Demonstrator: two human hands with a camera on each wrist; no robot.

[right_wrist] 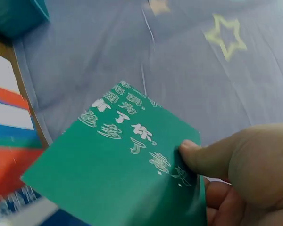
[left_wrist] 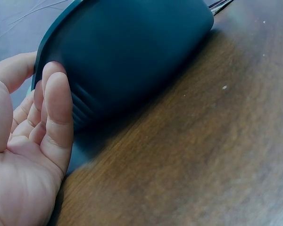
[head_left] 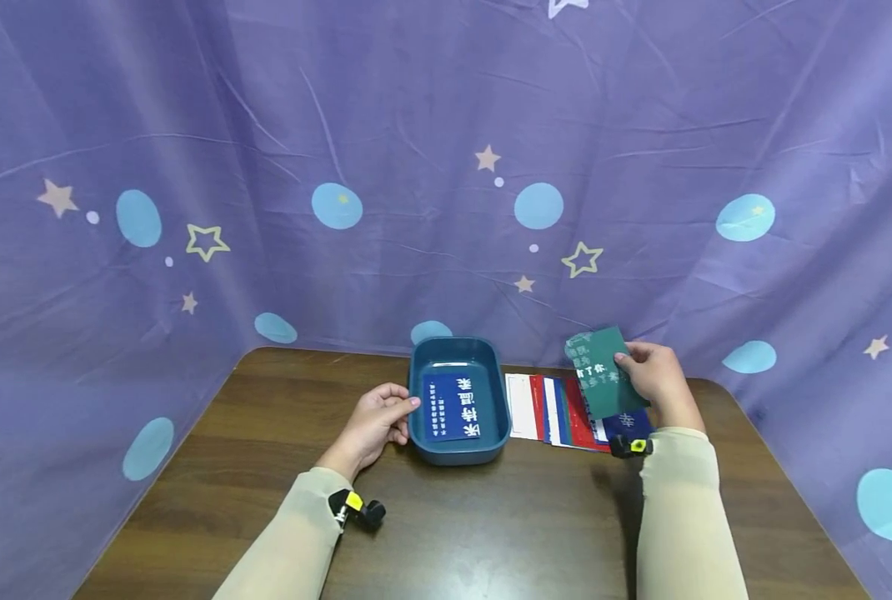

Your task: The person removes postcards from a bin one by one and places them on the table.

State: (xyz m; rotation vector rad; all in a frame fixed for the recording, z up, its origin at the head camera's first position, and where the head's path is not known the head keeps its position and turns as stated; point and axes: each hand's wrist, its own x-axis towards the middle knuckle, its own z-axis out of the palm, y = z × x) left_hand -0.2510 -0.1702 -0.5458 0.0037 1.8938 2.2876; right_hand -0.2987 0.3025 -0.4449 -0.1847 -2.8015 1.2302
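Observation:
My right hand [head_left: 658, 379] pinches a green card [head_left: 605, 375] printed with white characters, thumb on its face. The card is held tilted above a fanned row of cards [head_left: 523, 407] in white, red, blue and green. In the right wrist view the green card [right_wrist: 108, 160] fills the middle, with the thumb at its right edge. A dark teal rectangular plastic box [head_left: 457, 457] stands left of the row, a blue card [head_left: 449, 407] with white characters lying inside it. My left hand [head_left: 374, 423] grips the box's left rim, thumb on top and fingers against the outer wall.
The brown wooden table [head_left: 446, 533] ends just behind the box and cards. A purple curtain [head_left: 416, 125] with stars and blue dots hangs behind and at both sides. At the row's right end lies a dark blue card [head_left: 628, 425], partly covered by the green one.

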